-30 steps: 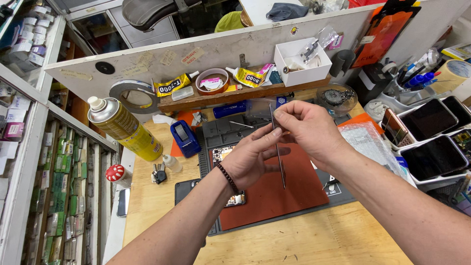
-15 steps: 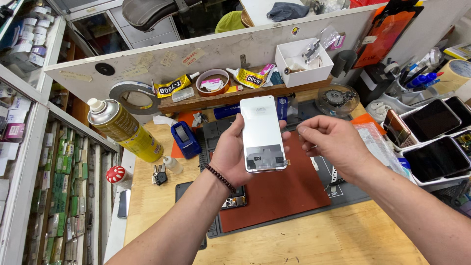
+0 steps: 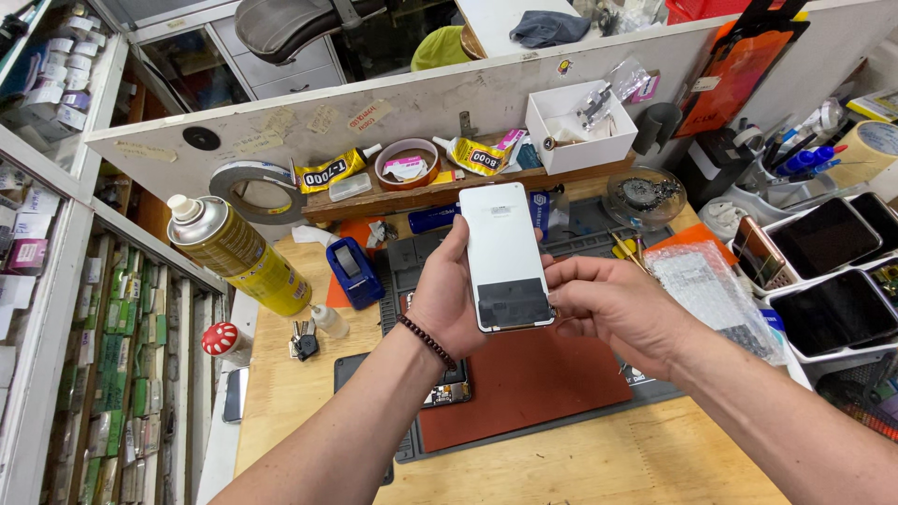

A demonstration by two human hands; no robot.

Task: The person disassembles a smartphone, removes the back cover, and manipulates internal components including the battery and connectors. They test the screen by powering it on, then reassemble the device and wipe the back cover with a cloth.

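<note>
A flat white phone panel (image 3: 505, 252) with a dark rectangle near its lower end stands upright above the workbench. My left hand (image 3: 449, 299), with a dark bead bracelet on its wrist, grips the panel along its left edge. My right hand (image 3: 608, 304) touches the panel's lower right corner with its fingertips. Under both hands lies a red-brown work mat (image 3: 524, 383) on a grey mat, with a dark phone (image 3: 449, 383) partly hidden by my left wrist.
A yellow spray can (image 3: 234, 252) stands at the left, a blue tape dispenser (image 3: 354, 271) beside it. Glue tubes and tape rolls sit on a shelf (image 3: 412, 196) behind. Trays with phones (image 3: 823, 271) and bubble wrap (image 3: 702, 290) lie right. Keys (image 3: 304, 341) rest near the can.
One second ago both hands held a thin part edge-on between the fingertips. It turned flat toward me; now the panel sits a little lower and my right hand has closed in on its corner.
</note>
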